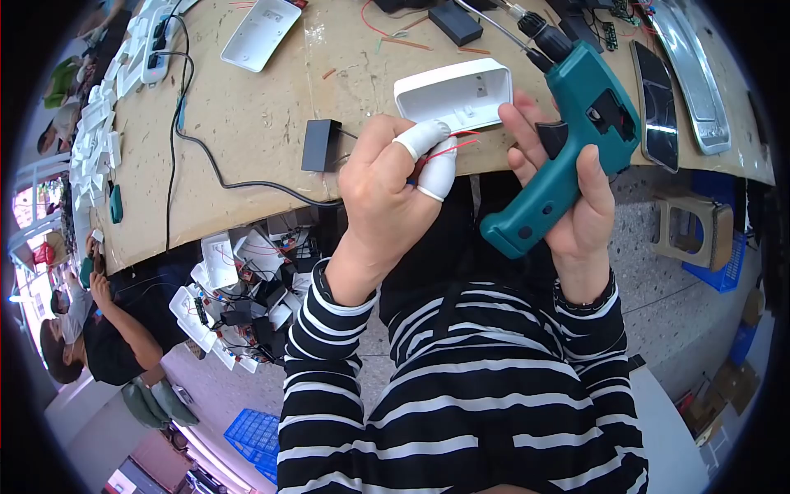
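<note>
White finger cots cover the thumb and index finger of my left hand (370, 193), which pinches thin red wires (461, 146) whose ends stick out to the right. My right hand (583, 210) grips a teal soldering gun (594, 86) by its handle, the trigger facing left and the metal front end pointing to the far left over the table. Beyond my hands, a white plastic housing (461, 86) stands with its hollow side toward me. Beside my left hand lies a black box-shaped part (320, 146) with a dark lead.
A black phone (656, 107) and a metal tray (699, 90) lie at the right. Another white shell (261, 34) and a black block (455, 23) are farther back. A black cable (226, 183) crosses the left side. A person (123, 329) works at the far left.
</note>
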Tool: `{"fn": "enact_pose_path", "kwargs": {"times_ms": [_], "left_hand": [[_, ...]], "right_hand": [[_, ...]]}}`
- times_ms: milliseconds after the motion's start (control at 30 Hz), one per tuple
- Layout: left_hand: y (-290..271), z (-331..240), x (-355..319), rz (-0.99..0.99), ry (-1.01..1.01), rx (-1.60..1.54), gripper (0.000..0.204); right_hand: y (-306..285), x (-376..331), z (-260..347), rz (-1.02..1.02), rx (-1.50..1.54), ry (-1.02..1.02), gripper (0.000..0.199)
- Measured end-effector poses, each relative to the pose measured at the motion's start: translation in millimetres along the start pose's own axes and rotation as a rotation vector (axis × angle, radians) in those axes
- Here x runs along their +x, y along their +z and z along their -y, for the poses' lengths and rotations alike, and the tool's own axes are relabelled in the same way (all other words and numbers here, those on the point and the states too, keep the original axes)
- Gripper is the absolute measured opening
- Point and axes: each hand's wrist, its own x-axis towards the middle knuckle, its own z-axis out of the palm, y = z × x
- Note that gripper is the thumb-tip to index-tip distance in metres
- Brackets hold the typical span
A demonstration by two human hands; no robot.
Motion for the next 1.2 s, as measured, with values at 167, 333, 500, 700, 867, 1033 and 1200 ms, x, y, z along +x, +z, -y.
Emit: {"fn": "enact_pose_path", "kwargs": {"times_ms": [167,333,500,700,867,1033,1200], "left_hand": [[2,-4,1,-0.007,-0.059,-0.056,0.016],[-2,-2,0,0.034,-0.072,-0.190,0.017],[-8,-7,1,0.067,-0.054,-0.166,0.017],[-12,-8,-3,0.105,-0.065,-0.209,0.015],[-14,-9,-3,0.122,-0.056,-0.243,0.016],[-15,-8,-4,0.145,-0.027,-0.264,0.016],[-13,-11,-6,0.131,0.014,-0.271,0.016]], "right_hand": [[-4,-8,4,0.005,-0.266,-0.171,0.060],[19,-12,-5,-0.108,-0.502,-0.228,0.057],[24,-10,-6,-0.003,-0.824,-0.380,0.056],[27,-8,-5,0.109,-1.093,-0.553,0.055],[29,-9,-7,0.134,-1.158,-0.593,0.051],[34,-14,-7,0.070,-1.246,-0.600,0.045],[37,-15,-11,-0.069,-1.250,-0.612,0.036]]}}
